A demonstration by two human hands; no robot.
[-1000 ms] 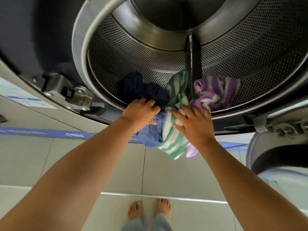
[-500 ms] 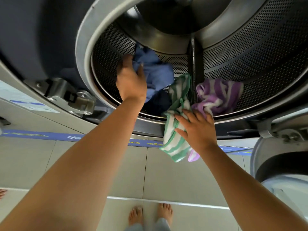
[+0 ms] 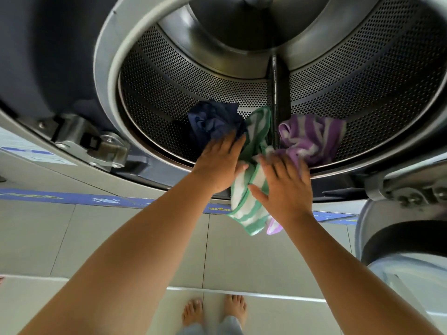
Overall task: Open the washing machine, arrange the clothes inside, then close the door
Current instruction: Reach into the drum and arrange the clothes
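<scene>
Both hands reach into the open drum (image 3: pixel 193 76): the left hand (image 3: pixel 219 165) lies flat with its grip spread against the dark blue garment (image 3: pixel 212 122), and the right hand (image 3: pixel 284 187) rests spread over the green striped towel (image 3: pixel 249 209), pinching nothing. That towel and a corner of the purple striped towel (image 3: pixel 312 136) hang out over the door sill, so they could slide to the floor. Left draped there, they would likely jam in the door (image 3: pixel 396 238) at closing.
</scene>
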